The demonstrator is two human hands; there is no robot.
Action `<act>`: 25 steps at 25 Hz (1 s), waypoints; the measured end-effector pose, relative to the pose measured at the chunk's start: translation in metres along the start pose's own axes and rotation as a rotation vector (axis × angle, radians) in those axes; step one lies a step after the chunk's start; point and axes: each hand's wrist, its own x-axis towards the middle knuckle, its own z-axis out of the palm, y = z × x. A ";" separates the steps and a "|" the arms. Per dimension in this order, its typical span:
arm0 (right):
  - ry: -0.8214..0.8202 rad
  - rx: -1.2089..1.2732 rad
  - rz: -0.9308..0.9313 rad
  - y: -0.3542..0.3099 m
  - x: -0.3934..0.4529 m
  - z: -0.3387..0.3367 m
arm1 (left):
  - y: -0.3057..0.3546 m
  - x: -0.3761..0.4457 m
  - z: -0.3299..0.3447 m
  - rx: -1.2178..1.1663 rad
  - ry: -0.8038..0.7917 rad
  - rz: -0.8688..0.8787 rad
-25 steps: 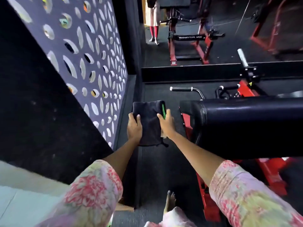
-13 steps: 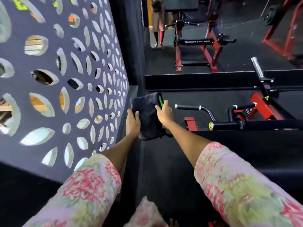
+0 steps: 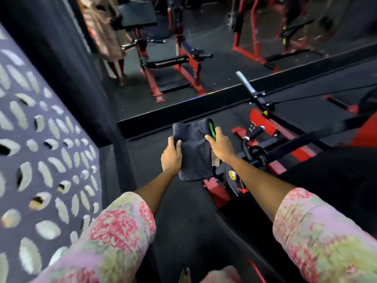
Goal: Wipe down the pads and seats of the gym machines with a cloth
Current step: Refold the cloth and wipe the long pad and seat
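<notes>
Head view:
- Dark folded cloth held up in mid-air between both hands, above the black floor and just left of the red machine frame.
- Left hand gripping the cloth's left edge, thumb lying on the front face, other fingers hidden behind the fabric.
- Right hand pinching the cloth's right edge, thumb on the front, fingers curled round beside a green strip along that edge.
- Pale tag hanging off the cloth below the right hand; print too blurred to read.
- Round yellow sticker on the machine right of the cloth's lower corner; lettering unreadable.
- Yellow warning label on the red frame, up and right of the cloth; unreadable.
- Perforated grey panel well left of the cloth.
- Mirror beyond the cloth, reflecting a red bench with a white-lettered black bar; wording illegible.
- Floral sleeves on both forearms, below the cloth.
</notes>
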 end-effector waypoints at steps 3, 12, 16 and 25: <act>0.108 -0.042 0.099 0.028 0.018 -0.032 | 0.027 0.026 0.040 -0.032 -0.126 0.080; 0.344 -0.081 0.319 0.099 0.020 -0.152 | 0.130 0.050 0.161 -0.153 -0.414 0.311; 0.407 -0.107 0.454 0.118 0.000 -0.200 | 0.168 0.036 0.203 -0.294 -0.556 0.368; 0.647 -0.213 0.822 0.152 -0.084 -0.302 | 0.271 -0.035 0.263 -0.404 -1.058 0.405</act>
